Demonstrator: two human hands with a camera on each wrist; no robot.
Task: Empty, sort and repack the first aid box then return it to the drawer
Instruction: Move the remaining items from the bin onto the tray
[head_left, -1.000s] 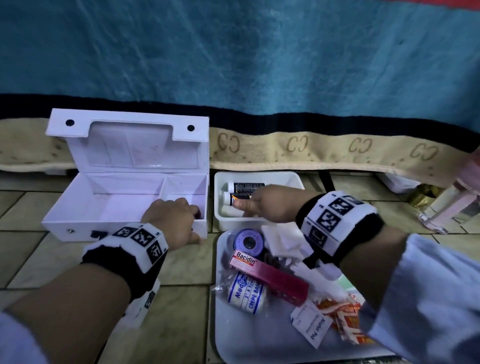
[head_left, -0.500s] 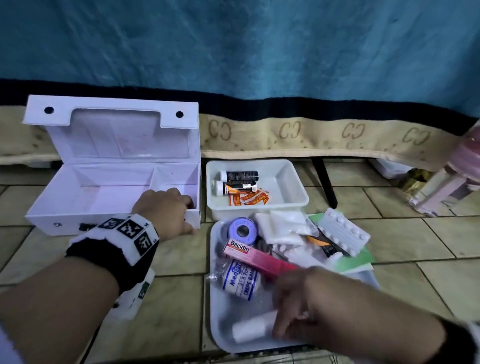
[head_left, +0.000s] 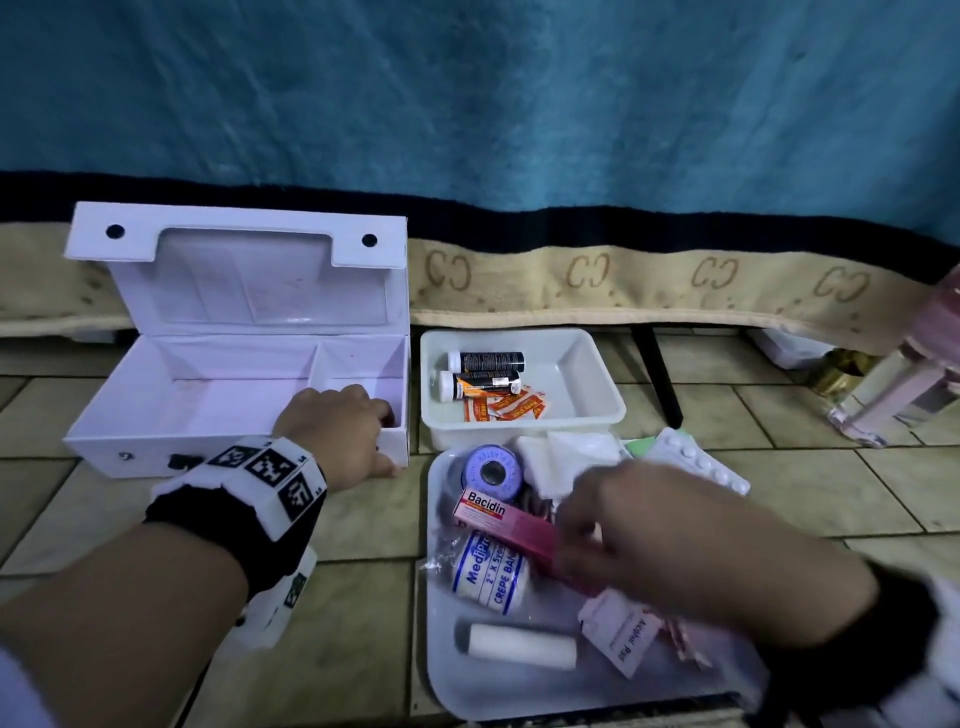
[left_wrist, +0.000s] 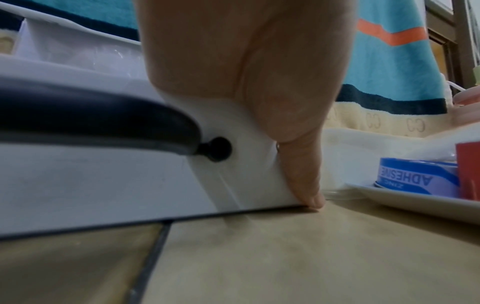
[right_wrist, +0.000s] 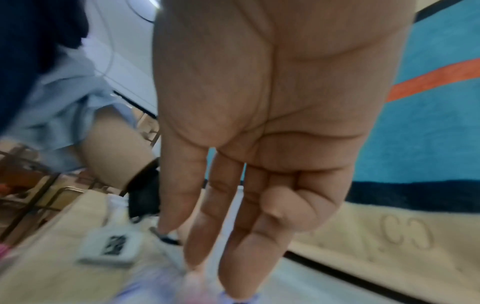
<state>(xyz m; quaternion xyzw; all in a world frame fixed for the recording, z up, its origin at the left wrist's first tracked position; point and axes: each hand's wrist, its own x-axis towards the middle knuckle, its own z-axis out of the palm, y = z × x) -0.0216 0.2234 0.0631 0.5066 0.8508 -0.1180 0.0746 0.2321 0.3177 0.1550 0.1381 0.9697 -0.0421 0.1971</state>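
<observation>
The white first aid box (head_left: 156, 452) stands open and empty on the floor at the left, lid up. My left hand (head_left: 343, 431) grips its front right corner, fingers curled over the rim and thumb (left_wrist: 298, 164) against the front wall (left_wrist: 103, 185). My right hand (head_left: 613, 525) hovers blurred over the flat tray (head_left: 467, 686), fingertips at the pink Bacidin box (head_left: 498, 519). In the right wrist view that hand (right_wrist: 259, 144) shows mostly straight fingers holding nothing. Also on the tray are a crepe bandage (head_left: 488, 571), a gauze roll (head_left: 519, 644), blue tape (head_left: 491, 470) and an alcohol pad (head_left: 623, 639).
Behind the tray a small white tub (head_left: 587, 374) holds two tubes (head_left: 485, 361) and orange sachets (head_left: 506, 408). A blister pack (head_left: 701, 462) lies at the tray's far right. A teal blanket (head_left: 519, 130) hangs behind. A black leg (head_left: 657, 374) and pink object (head_left: 909, 384) stand at right.
My right hand left the small tub, dropped to the tray's near end, then rose over the Bacidin box. Orange sachets now lie in the tub. The left hand kept its grip.
</observation>
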